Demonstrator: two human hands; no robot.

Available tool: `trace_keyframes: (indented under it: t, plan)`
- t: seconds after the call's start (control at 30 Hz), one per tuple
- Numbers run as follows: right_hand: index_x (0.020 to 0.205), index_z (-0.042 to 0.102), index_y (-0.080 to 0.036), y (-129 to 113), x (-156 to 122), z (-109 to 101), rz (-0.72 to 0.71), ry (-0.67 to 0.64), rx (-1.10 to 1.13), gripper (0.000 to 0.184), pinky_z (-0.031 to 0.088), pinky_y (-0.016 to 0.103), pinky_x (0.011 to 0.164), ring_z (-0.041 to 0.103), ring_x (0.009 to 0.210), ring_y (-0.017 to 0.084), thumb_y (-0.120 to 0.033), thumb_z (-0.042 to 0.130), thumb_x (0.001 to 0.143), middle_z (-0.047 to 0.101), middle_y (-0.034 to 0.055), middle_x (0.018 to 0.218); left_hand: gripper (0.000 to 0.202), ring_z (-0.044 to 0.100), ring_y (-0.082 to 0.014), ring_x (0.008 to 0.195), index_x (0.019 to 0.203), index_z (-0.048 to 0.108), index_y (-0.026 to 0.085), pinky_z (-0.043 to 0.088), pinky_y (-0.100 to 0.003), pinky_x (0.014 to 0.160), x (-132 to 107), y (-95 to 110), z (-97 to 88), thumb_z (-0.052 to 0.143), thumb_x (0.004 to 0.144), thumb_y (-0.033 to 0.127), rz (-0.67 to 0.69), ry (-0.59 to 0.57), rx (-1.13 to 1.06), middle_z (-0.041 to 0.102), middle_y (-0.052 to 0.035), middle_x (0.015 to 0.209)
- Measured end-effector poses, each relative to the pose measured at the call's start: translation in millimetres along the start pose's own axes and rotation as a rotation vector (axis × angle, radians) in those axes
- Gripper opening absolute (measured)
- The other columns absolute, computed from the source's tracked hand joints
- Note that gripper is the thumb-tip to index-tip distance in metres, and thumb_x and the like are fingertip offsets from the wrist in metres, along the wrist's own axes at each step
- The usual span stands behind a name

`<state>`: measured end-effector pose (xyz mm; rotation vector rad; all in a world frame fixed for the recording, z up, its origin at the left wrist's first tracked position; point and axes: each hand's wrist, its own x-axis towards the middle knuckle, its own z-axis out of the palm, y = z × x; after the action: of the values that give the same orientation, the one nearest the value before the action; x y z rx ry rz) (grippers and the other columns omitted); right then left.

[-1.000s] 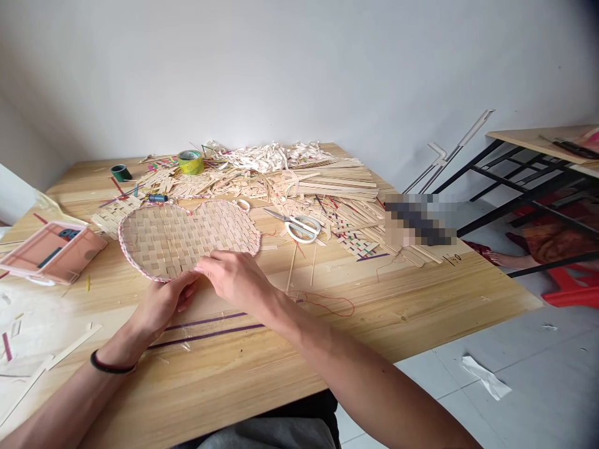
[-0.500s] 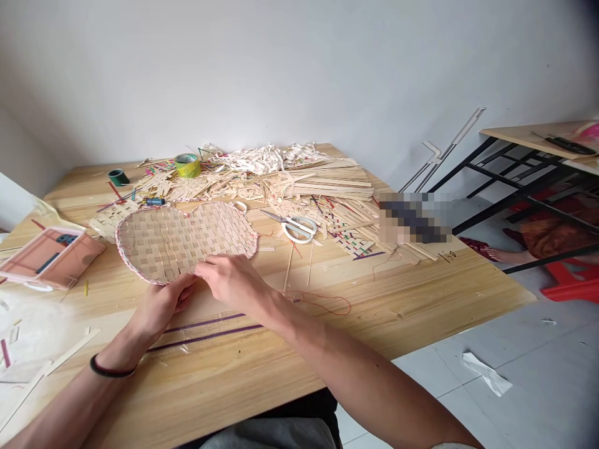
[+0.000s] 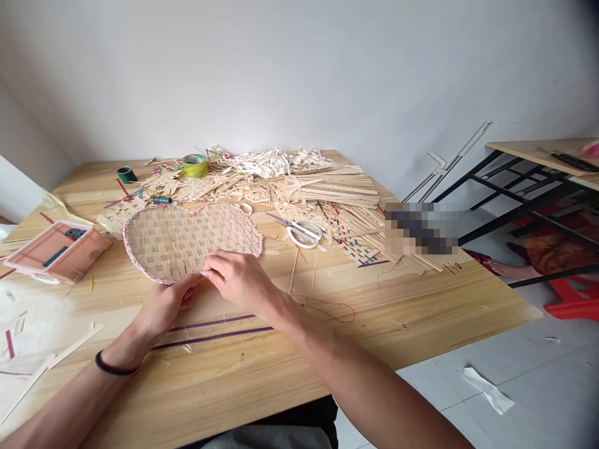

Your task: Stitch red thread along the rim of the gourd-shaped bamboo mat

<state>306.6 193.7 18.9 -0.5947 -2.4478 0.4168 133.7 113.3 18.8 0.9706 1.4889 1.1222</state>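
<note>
A heart-shaped woven mat [image 3: 187, 240] of pale flat strips lies tilted on the table, bordered by a pink and white braided trim [image 3: 135, 265]. My left hand [image 3: 166, 305] is closed on its near edge, close to the lower point, thumb along the trim. Right beside it, my right hand [image 3: 238, 277] has its fingers pinched together at the same edge, almost touching the left thumb. Whether a needle or thread sits between the fingertips is hidden. A loose red thread [image 3: 327, 308] curls on the table near my right wrist.
White-handled scissors [image 3: 304, 234] lie right of the mat. Behind are a heap of bamboo strips [image 3: 262, 187], a tape roll [image 3: 194, 166] and a green spool [image 3: 126, 174]. A pink basket [image 3: 77, 259] stands left. Another person's foot [image 3: 510, 269] shows under the side table [image 3: 538, 148].
The view has shifted slightly, so everything appears a little further right. Both hands stay at the mat's near edge, with only a slight change in the right hand's pose.
</note>
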Motion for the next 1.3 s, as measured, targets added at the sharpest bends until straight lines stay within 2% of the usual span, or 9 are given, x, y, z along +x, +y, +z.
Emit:
trace_keyframes:
  t: [0.23,0.47,0.57,0.7,0.8,0.93,1.13,1.23,1.3]
  plan:
    - [0.103,0.067,-0.014,-6.6,0.3,-4.7,0.048,0.074,0.041,0.024,0.043,0.029,0.073,0.068,0.083,0.017,-0.024,0.048,0.114,0.077,0.0078,0.096,0.049,0.027,-0.0141,0.058,0.060,0.041,0.022,0.023,-0.030,0.052,4.8,-6.3,-9.7,0.072,0.089,0.047,0.163,0.031,0.030,0.034,0.0024,0.061]
    - [0.103,0.071,-0.015,-10.8,-2.2,-5.2,0.154,0.058,0.089,0.024,0.035,0.028,0.061,0.061,0.063,0.015,-0.022,0.050,0.111,0.073,0.0042,0.076,0.052,0.024,-0.0136,0.059,0.063,0.038,0.023,0.022,-0.031,0.053,3.4,1.5,-9.9,0.074,0.090,0.049,0.241,0.080,-0.069,0.029,0.0036,0.063]
    - [0.113,0.074,-0.015,-12.6,-2.5,-3.9,0.275,0.005,0.279,0.021,0.037,0.026,0.058,0.057,0.056,0.013,-0.018,0.054,0.109,0.066,-0.0004,0.064,0.050,0.024,-0.0132,0.060,0.064,0.040,0.022,0.023,-0.031,0.053,2.0,4.3,-8.1,0.077,0.088,0.048,0.236,0.108,-0.117,0.029,0.0039,0.064]
    - [0.131,0.071,-0.018,-13.2,-0.8,1.0,0.424,-0.040,0.742,0.027,0.040,0.023,0.053,0.052,0.050,0.010,-0.023,0.060,0.107,0.065,-0.0043,0.061,0.047,0.025,-0.0120,0.061,0.066,0.045,0.021,0.024,-0.028,0.052,0.0,6.3,-5.5,0.081,0.084,0.046,0.215,0.088,-0.188,0.031,0.0038,0.067]
    - [0.119,0.074,-0.019,-10.8,1.1,5.2,0.459,-0.021,0.982,0.021,0.034,0.021,0.045,0.043,0.045,0.008,-0.031,0.066,0.104,0.064,-0.0056,0.062,0.044,0.025,-0.0108,0.061,0.067,0.046,0.021,0.025,-0.026,0.050,-1.7,8.4,-3.7,0.082,0.081,0.043,0.219,0.079,-0.232,0.032,0.0040,0.068]
    - [0.112,0.075,-0.019,-8.0,2.7,6.7,0.455,-0.021,1.083,0.018,0.029,0.020,0.039,0.036,0.041,0.006,-0.031,0.069,0.101,0.060,-0.0077,0.060,0.041,0.022,-0.0094,0.058,0.071,0.047,0.021,0.022,-0.025,0.048,-3.4,13.4,-1.3,0.081,0.078,0.042,0.203,0.052,-0.262,0.030,0.0056,0.066]
    - [0.100,0.076,-0.018,-9.6,3.1,8.2,0.367,0.085,1.038,0.012,0.044,0.021,0.053,0.057,0.056,0.009,-0.029,0.069,0.100,0.062,-0.0040,0.069,0.035,0.023,-0.0091,0.058,0.076,0.053,0.020,0.023,-0.025,0.049,-4.1,18.1,1.0,0.082,0.074,0.041,0.179,0.042,-0.287,0.033,0.0054,0.068]
    - [0.098,0.075,-0.018,-8.8,1.9,11.7,0.315,0.140,1.004,0.012,0.045,0.022,0.058,0.059,0.059,0.008,-0.026,0.067,0.100,0.068,-0.0014,0.079,0.035,0.023,-0.0091,0.058,0.078,0.054,0.020,0.023,-0.025,0.049,-3.5,17.2,0.4,0.083,0.073,0.040,0.156,0.049,-0.309,0.033,0.0058,0.067]
    - [0.097,0.074,-0.018,-7.7,0.8,12.7,0.319,0.150,0.961,0.012,0.043,0.022,0.057,0.057,0.058,0.009,-0.026,0.067,0.101,0.066,-0.0020,0.075,0.035,0.023,-0.0093,0.058,0.080,0.054,0.021,0.021,-0.026,0.049,-2.9,16.7,-0.8,0.083,0.073,0.038,0.161,0.064,-0.325,0.034,0.0060,0.067]
